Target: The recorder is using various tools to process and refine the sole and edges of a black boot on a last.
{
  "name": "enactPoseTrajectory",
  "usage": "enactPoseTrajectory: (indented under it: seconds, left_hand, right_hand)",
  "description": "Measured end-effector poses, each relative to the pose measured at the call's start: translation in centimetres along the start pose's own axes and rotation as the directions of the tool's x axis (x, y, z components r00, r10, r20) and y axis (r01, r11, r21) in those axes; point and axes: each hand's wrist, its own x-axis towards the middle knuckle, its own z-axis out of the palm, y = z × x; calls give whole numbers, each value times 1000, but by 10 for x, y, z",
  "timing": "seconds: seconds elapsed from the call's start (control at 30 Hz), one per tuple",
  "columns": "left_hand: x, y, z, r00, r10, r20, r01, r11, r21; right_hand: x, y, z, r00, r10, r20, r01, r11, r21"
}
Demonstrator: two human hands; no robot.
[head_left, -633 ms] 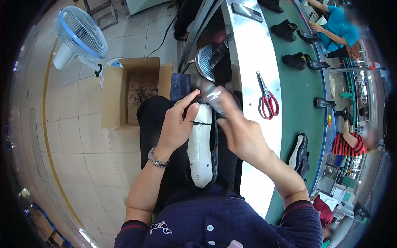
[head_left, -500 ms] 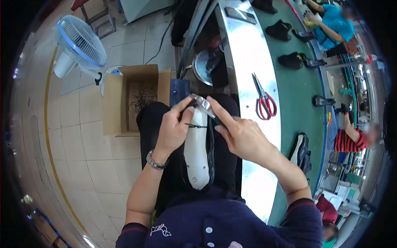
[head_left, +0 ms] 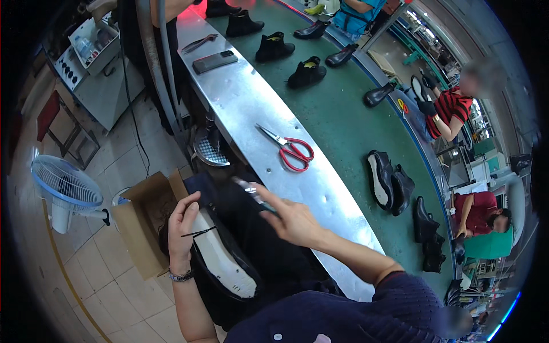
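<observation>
A black shoe (head_left: 227,266) lies bottom up on my lap, its long white underside facing me. My left hand (head_left: 182,228) is closed round the shoe's toe end, on its left edge. Across the white underside runs a thin black strand (head_left: 200,232), close to my fingers. My right hand (head_left: 294,223) grips a hand tool (head_left: 250,188) with a shiny metal head, blurred by motion, and a dark greenish handle. That tool is raised to the right of the toe, apart from the shoe.
Red-handled scissors (head_left: 294,154) and a phone (head_left: 215,62) rest on the metal bench (head_left: 251,108) to my right. Beyond it, a green conveyor (head_left: 337,123) carries several black shoes. A cardboard box (head_left: 137,228) and a fan (head_left: 66,183) stand at left. Co-workers sit across the conveyor.
My view has turned to the right. The metal tool, earlier across the toe with both hands at it, is now lifted away in my right hand. My left hand stays at the shoe.
</observation>
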Motion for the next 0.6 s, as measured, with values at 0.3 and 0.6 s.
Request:
enactPoseTrajectory:
  seconds: [0.3,0.6]
  left_hand:
    - [1,0,0,996,13,92,-18,998,53]
    - [-33,-4,9,993,-10,-114,-10,985,-170]
  right_hand:
    - [-92,113,6,905,354,-234,-414,858,-303]
    - [51,167,6,876,142,-461,-244,955,-170]
